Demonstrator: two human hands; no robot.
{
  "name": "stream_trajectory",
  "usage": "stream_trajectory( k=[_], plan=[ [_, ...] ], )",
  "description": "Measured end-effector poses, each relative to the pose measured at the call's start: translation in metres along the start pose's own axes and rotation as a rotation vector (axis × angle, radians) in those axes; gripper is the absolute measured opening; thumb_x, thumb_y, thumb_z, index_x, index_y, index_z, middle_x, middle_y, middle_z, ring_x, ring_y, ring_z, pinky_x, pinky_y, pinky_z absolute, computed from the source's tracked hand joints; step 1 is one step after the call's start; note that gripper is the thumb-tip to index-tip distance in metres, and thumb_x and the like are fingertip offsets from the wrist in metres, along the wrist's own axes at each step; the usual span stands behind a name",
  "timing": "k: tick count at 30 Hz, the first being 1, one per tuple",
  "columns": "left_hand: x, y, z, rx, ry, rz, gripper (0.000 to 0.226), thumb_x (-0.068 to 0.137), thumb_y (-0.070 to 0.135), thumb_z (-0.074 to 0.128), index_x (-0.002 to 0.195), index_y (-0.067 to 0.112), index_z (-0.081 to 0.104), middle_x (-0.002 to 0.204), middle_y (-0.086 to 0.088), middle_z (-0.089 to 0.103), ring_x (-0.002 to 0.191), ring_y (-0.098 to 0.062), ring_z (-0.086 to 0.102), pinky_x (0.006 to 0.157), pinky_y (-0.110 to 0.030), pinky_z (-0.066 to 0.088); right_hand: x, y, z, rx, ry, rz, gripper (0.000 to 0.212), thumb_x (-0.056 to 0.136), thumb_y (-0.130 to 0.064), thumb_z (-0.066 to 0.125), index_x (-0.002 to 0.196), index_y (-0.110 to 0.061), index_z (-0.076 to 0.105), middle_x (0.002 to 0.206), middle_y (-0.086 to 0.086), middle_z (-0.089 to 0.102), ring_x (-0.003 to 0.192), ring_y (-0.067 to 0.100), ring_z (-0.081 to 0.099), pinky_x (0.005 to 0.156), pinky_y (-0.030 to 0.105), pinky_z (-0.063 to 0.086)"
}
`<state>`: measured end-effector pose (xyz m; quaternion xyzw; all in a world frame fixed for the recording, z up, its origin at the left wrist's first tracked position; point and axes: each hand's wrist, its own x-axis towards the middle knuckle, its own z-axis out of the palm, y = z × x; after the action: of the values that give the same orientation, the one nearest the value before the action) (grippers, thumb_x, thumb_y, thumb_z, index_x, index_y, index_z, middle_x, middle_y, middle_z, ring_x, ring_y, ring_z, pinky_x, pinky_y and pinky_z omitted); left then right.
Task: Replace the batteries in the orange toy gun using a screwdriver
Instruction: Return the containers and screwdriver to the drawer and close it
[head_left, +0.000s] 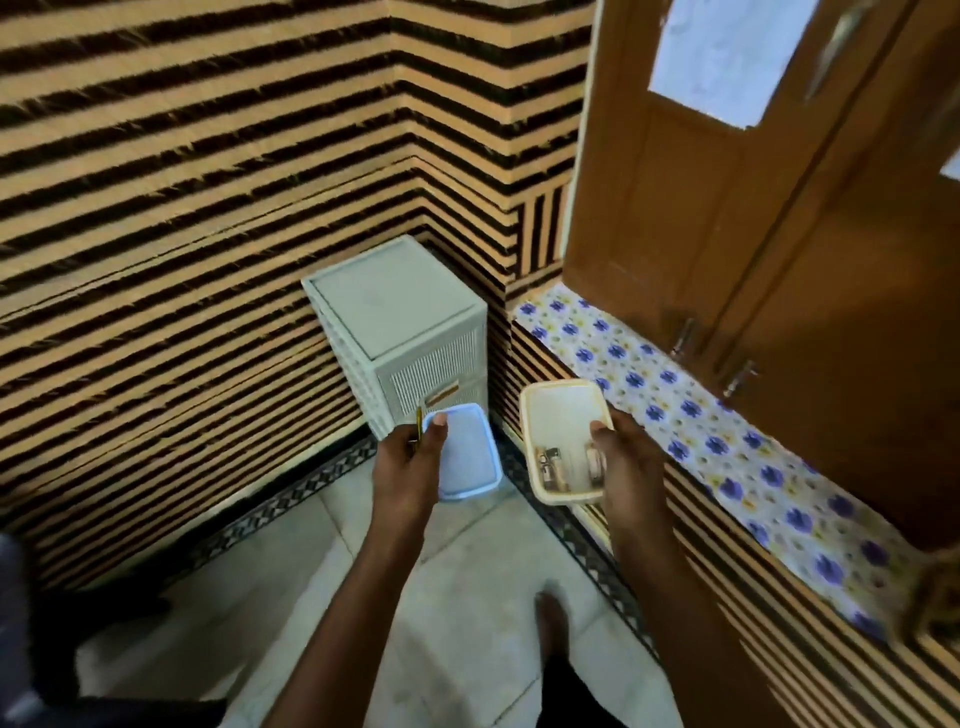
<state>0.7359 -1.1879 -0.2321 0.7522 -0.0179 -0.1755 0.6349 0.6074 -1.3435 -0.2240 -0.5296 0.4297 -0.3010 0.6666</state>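
Observation:
My left hand grips a blue-rimmed box lid with the thumb on top, and a thin yellow-handled tool, perhaps a screwdriver, sticks up between its fingers. My right hand grips the near right edge of an open cream plastic box. Inside the box lie several small metallic items, too blurred to name. Lid and box hang side by side above the floor, a little apart. No orange toy gun is in view.
A white plastic drawer unit stands in the corner of the striped walls, right behind the lid. A ledge with a floral cover runs along the right under brown cabinet doors. My foot stands on the tiled floor.

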Motion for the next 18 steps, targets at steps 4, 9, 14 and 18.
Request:
stream_trajectory(
  k=[4, 9, 14, 18],
  plan=[
    [0.075, 0.019, 0.021, -0.063, 0.128, -0.06, 0.033, 0.099, 0.039, 0.068, 0.101, 0.006, 0.066, 0.086, -0.007, 0.059, 0.075, -0.022, 0.057, 0.063, -0.034, 0.043, 0.095, -0.014, 0.054, -0.074, -0.17, -0.003, 0.022, 0.093, -0.019, 0.063, 0.113, -0.013, 0.069, 0.092, 0.007, 0.072, 0.077, 0.019, 0.069, 0.06, 0.025, 0.055],
    [0.162, 0.034, 0.032, -0.006, 0.243, -0.092, 0.026, 0.099, 0.032, 0.069, 0.085, 0.011, 0.064, 0.071, -0.002, 0.055, 0.066, -0.019, 0.052, 0.062, -0.034, 0.039, 0.192, -0.021, 0.125, -0.156, -0.23, 0.034, 0.017, 0.1, -0.005, 0.057, 0.11, -0.016, 0.066, 0.091, 0.003, 0.066, 0.078, 0.019, 0.061, 0.073, 0.032, 0.05],
    [0.253, 0.034, 0.027, 0.051, 0.3, -0.104, 0.05, 0.084, 0.06, 0.069, 0.088, 0.01, 0.067, 0.074, -0.003, 0.059, 0.07, -0.023, 0.055, 0.066, -0.038, 0.043, 0.27, -0.003, 0.201, -0.283, -0.306, 0.001, 0.036, 0.101, -0.007, 0.057, 0.136, -0.006, 0.062, 0.124, 0.019, 0.067, 0.104, 0.03, 0.064, 0.085, 0.038, 0.052],
    [0.33, 0.032, 0.021, 0.204, 0.271, -0.134, 0.046, 0.097, 0.042, 0.069, 0.063, 0.015, 0.055, 0.06, -0.003, 0.05, 0.063, -0.024, 0.052, 0.062, -0.037, 0.043, 0.31, 0.013, 0.253, -0.308, -0.307, 0.035, 0.038, 0.103, -0.012, 0.057, 0.14, -0.009, 0.06, 0.128, 0.014, 0.067, 0.11, 0.028, 0.064, 0.083, 0.033, 0.053]
  ],
)
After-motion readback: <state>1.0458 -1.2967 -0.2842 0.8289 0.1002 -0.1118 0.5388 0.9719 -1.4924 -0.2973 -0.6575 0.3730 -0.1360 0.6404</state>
